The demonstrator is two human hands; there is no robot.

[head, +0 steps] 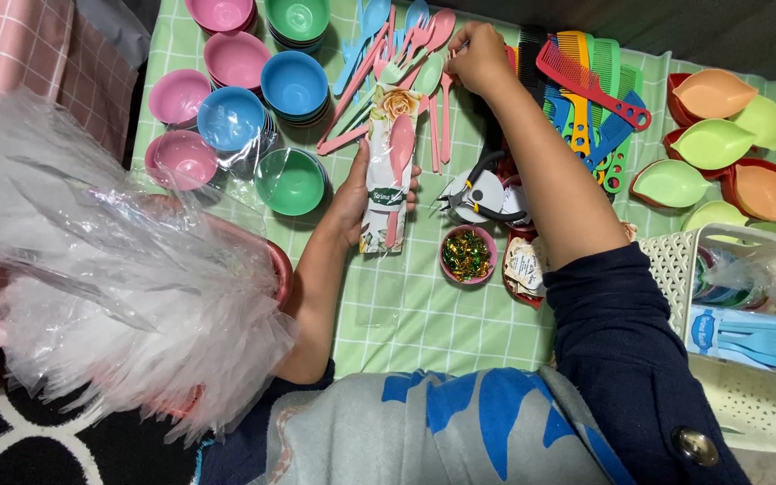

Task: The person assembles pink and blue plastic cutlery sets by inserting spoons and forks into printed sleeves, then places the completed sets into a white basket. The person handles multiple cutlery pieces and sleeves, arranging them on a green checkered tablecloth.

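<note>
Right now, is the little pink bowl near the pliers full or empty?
Full. The small pink bowl on the green checked cloth holds a heap of shiny green and gold pieces up to its rim.

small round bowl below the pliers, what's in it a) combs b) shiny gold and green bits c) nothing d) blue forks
b: the small pink bowl on the green checked cloth, just below the pliers, holds a heap of shiny gold and green bits.
</note>
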